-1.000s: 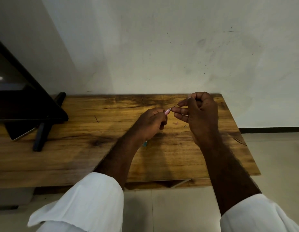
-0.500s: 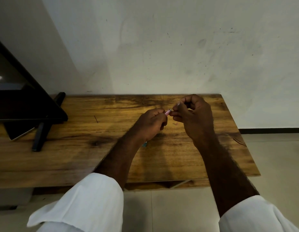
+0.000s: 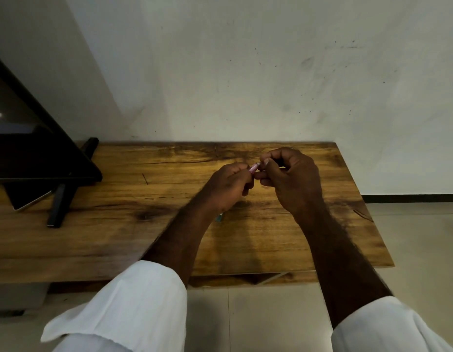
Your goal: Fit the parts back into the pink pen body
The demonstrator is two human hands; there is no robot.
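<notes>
Wooden desk (image 3: 118, 237) is stretching out beneath two bare hands raised just above it. Left hand (image 3: 228, 185) is curling its grip round a thin pink pen-like stick (image 3: 253, 168), whose tip is poking out toward the right hand (image 3: 291, 179). Right fingertips (image 3: 264, 163) are pinching that tip. It looks light, stiff and slim, best held near its end. Beyond the grip, a pale wall (image 3: 245, 72) is rising.

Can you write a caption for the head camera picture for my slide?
Left hand and right hand pinch a small pink thing above a wooden table.
</notes>
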